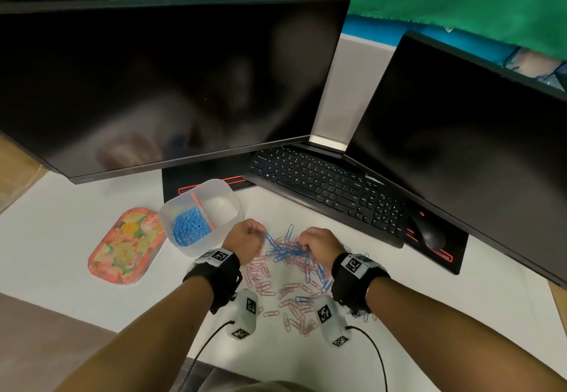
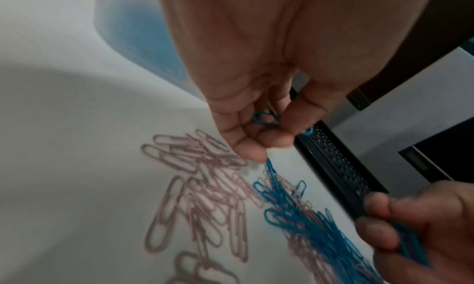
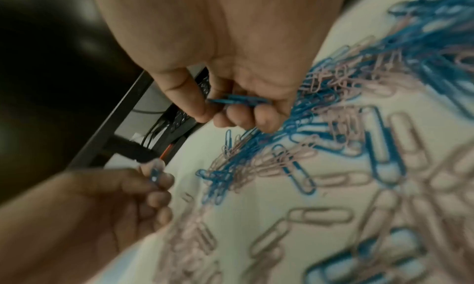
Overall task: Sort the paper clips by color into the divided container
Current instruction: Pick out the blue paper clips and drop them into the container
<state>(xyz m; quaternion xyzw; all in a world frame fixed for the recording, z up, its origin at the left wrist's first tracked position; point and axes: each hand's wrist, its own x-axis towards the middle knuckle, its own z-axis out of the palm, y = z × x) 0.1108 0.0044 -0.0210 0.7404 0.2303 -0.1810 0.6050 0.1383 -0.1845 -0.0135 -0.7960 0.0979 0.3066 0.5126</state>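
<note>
Fingers first: off to the far side of the left grip lies a flowered tray [image 1: 125,246], out of play. Just outboard and beyond that grip stands the divided container [image 1: 201,215], its near compartment heaped with blue clips [image 1: 190,227], the compartment past the orange divider showing nothing in it. The left hand [image 1: 245,238] pinches a blue clip [image 2: 265,119] between thumb and curled fingers, and it's clearly the nearer hand to the container. Running from that pinch across to the other is a tangled blue bundle [image 1: 285,250], its long axis strung hand to hand, low over the desk. The right hand [image 1: 319,246] is curled tight on its own blue clips [image 3: 238,101] at the bundle's far end. Beneath and nearer the person than both grips, pink clips [image 1: 291,296] lie scattered flat with a few blue among them. My read: the blues need teasing free, then a short carry leftward to the blue compartment.
</note>
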